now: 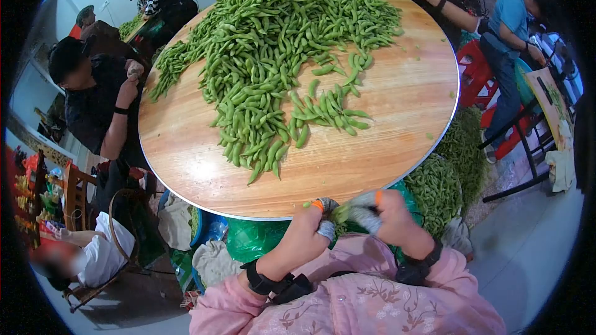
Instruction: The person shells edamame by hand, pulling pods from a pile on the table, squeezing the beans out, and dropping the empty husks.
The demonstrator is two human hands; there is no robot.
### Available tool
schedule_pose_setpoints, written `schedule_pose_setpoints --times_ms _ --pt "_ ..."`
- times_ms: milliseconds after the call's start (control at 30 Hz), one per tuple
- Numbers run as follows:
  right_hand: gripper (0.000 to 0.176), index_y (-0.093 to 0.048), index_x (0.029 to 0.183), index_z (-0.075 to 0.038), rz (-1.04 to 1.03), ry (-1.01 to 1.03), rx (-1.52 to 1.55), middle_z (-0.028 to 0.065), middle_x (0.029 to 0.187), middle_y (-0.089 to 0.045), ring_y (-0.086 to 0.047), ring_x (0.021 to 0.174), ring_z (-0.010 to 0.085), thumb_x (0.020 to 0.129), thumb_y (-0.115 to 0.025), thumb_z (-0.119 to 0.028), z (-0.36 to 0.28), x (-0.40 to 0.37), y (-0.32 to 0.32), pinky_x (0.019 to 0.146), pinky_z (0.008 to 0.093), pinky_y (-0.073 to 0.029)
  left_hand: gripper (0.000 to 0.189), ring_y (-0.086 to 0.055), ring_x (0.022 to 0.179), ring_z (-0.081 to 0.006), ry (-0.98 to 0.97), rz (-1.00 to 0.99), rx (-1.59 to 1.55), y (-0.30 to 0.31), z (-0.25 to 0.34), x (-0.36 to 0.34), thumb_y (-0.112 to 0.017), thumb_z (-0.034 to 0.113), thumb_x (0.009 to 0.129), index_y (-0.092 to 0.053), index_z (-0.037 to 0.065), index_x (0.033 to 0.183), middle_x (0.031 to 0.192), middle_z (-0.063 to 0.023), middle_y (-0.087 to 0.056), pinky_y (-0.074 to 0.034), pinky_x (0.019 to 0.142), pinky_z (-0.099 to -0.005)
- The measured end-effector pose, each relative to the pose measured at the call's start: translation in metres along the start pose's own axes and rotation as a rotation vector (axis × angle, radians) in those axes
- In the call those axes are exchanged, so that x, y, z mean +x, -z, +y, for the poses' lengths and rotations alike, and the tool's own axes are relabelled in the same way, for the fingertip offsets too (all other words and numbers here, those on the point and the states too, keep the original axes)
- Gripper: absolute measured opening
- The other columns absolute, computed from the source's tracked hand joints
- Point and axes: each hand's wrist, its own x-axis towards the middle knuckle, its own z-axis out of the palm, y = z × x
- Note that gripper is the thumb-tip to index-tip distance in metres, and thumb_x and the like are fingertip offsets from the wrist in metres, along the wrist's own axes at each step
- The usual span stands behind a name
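Observation:
My left hand (305, 236) and my right hand (397, 220) are close together just off the near edge of the round wooden table (347, 167). Both have closed fingers, with grey and orange coverings on some of them. Between them is something small and green, blurred, probably a pod; which hand grips it is unclear. A large heap of green pods (261, 56) lies on the table, with a looser group (326, 111) nearer its middle.
Green plastic (254, 239) and cloths (214, 263) lie below the near edge. Pods (434, 192) are piled at the lower right. People sit left (102, 96) and far right (512, 25); another person's arm (456, 12) is across the table. A chair (475, 71) stands right.

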Motion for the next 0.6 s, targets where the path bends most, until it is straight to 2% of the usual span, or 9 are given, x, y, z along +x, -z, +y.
schedule_pose_setpoints --times_ms 67,100,167,200,300,367,433,500,600 --pt "0.011 -0.061 0.084 -0.001 0.101 -0.052 -0.058 0.0096 0.075 -0.062 -0.059 0.067 0.0172 0.073 -0.059 -0.003 0.010 -0.007 0.028 0.062 0.0264 -0.046 0.018 -0.057 0.070 -0.0212 -0.075 0.034 0.375 0.007 0.014 0.002 -0.040 -0.002 0.074 -0.053 -0.001 0.086 0.072 -0.0127 -0.057 -0.043 0.063 -0.0290" --pt "0.014 -0.061 0.087 -0.001 0.159 -0.072 -0.173 0.0095 0.075 -0.062 -0.059 0.067 0.0170 0.074 -0.057 -0.003 0.014 -0.013 0.046 0.062 0.0275 -0.046 0.018 -0.057 0.070 -0.0212 -0.077 0.036 0.379 0.013 0.016 0.007 -0.040 -0.002 0.074 -0.053 -0.001 0.086 0.072 -0.0127 -0.057 -0.043 0.063 -0.0290" --pt "0.020 -0.060 0.092 0.000 0.273 -0.193 -0.419 0.0130 0.076 -0.061 -0.059 0.069 0.0192 0.072 -0.056 -0.002 0.007 -0.022 0.079 0.064 0.0270 -0.046 0.014 -0.058 0.065 -0.0299 -0.143 0.227 0.665 0.028 0.019 0.023 -0.047 0.004 0.077 -0.054 -0.001 0.088 0.066 -0.0184 -0.056 -0.044 0.057 -0.0343" --pt "0.023 -0.059 0.093 0.000 0.324 -0.313 -0.550 0.0142 0.075 -0.060 -0.059 0.070 0.0199 0.071 -0.056 -0.001 0.006 -0.026 0.091 0.064 0.0266 -0.046 0.014 -0.058 0.065 -0.0299 -0.144 0.227 0.665 0.034 0.022 0.034 -0.047 0.004 0.077 -0.054 -0.001 0.088 0.066 -0.0184 -0.056 -0.044 0.057 -0.0343" --pt "0.023 -0.059 0.092 0.002 0.509 -0.257 -0.676 0.0162 0.075 -0.059 -0.059 0.069 0.0208 0.069 -0.056 -0.001 0.027 -0.040 0.104 0.065 0.0253 -0.045 0.019 -0.056 0.059 -0.0351 -0.115 0.329 0.943 0.050 0.023 0.071 -0.054 0.015 0.077 -0.055 0.000 0.089 0.061 -0.0182 -0.056 -0.044 0.052 -0.0394" --pt "0.020 -0.059 0.091 0.003 0.499 -0.186 -0.613 0.0144 0.077 -0.061 -0.058 0.070 0.0180 0.071 -0.056 -0.002 0.028 -0.040 0.101 0.066 0.0258 -0.045 0.025 -0.057 0.059 -0.0350 -0.077 0.264 1.209 0.057 0.013 0.091 -0.055 0.023 0.077 -0.056 0.001 0.089 0.060 -0.0174 -0.057 -0.044 0.052 -0.0419" --pt "0.018 -0.060 0.090 0.003 0.408 -0.272 -0.248 0.0112 0.080 -0.063 -0.058 0.072 0.0147 0.073 -0.057 -0.002 0.010 -0.029 0.081 0.068 0.0265 -0.045 0.026 -0.057 0.059 -0.0348 -0.102 0.247 1.240 0.058 0.009 0.100 -0.055 0.024 0.076 -0.057 0.001 0.089 0.060 -0.0176 -0.057 -0.044 0.051 -0.0420" --pt "0.016 -0.060 0.090 0.003 0.364 -0.232 -0.242 0.0082 0.082 -0.063 -0.056 0.074 0.0121 0.076 -0.057 -0.004 0.010 -0.021 0.066 0.068 0.0263 -0.045 0.026 -0.057 0.058 -0.0346 -0.124 0.229 1.273 0.058 0.010 0.100 -0.055 0.024 0.076 -0.057 0.002 0.088 0.059 -0.0177 -0.057 -0.044 0.051 -0.0421" --pt "0.021 -0.057 0.097 0.003 0.237 -0.198 -0.008 0.0077 0.085 -0.062 -0.056 0.075 0.0121 0.078 -0.057 -0.005 0.012 -0.005 0.039 0.068 0.0253 -0.044 0.023 -0.057 0.057 -0.0338 -0.110 0.189 1.312 0.052 0.014 0.086 -0.056 0.023 0.074 -0.058 0.003 0.086 0.058 -0.0170 -0.056 -0.044 0.051 -0.0419"
